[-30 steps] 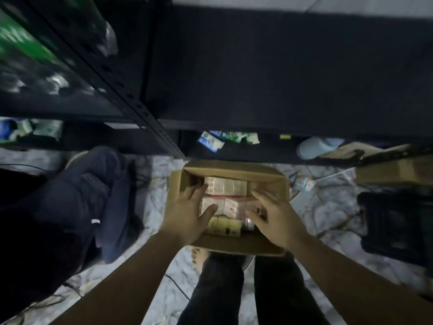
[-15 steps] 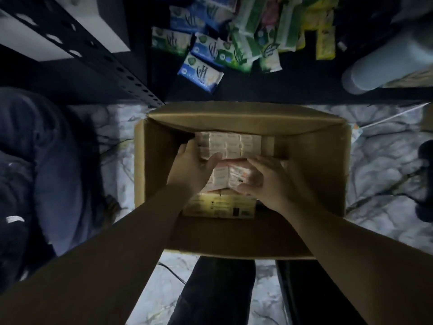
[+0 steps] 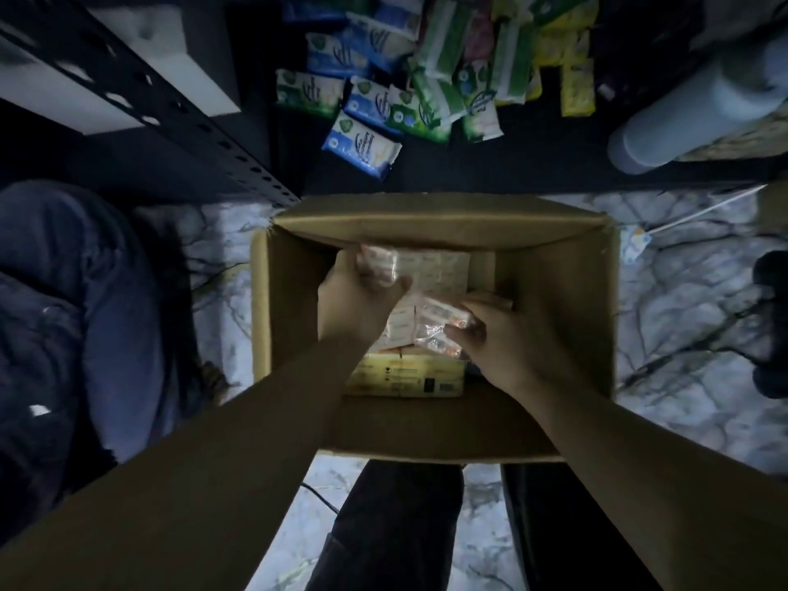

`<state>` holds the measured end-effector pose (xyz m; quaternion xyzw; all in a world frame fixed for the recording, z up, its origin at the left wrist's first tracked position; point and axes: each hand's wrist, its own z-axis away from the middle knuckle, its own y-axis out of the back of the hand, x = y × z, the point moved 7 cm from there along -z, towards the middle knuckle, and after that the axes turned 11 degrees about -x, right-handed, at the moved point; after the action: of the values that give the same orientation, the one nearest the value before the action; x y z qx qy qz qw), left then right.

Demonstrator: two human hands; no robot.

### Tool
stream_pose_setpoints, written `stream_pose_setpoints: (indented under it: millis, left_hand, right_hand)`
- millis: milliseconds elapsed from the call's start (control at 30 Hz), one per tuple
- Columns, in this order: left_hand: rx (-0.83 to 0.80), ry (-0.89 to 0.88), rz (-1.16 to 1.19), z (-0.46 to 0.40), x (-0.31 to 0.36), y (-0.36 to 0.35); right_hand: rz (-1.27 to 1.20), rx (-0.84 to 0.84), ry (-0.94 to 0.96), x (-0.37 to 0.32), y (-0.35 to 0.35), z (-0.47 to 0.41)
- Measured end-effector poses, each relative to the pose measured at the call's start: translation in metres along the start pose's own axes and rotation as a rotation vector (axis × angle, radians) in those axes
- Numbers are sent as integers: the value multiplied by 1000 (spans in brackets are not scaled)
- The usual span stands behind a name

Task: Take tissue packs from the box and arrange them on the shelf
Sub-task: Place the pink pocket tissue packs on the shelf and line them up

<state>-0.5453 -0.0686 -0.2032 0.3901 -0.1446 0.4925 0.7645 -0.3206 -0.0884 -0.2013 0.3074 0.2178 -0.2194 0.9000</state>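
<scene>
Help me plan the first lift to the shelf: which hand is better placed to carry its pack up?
Left, probably. The left hand already grips a pack raised at the far side of the box, nearest the shelf. The right hand pinches its pack lower inside.

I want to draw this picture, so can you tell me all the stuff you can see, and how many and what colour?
box: one, brown cardboard, open, on the floor.
pink packs: several, inside the box; exact count unclear.
yellow pack: one, box's near side.
shelf packs: many, blue, green, yellow, on the dark shelf.
cylinder: one, pale, right on shelf.
floor: marbled white.
left hand: holds a pink pack.
right hand: holds a pink pack.
</scene>
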Motion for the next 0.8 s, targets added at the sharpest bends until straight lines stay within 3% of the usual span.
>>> stream_pose_setpoints:
  millis: [300,433,800]
  left_hand:
    - [125,-202,-175,105,78,72]
    - [122,-244,-129,150,122,105]
    - [218,-583,-85,317,312,220]
  right_hand:
    - [-205,63,51,-72,66,106]
    - [-308,87,100,-108,100,148]
    - [-373,156,312,-233,242,316]
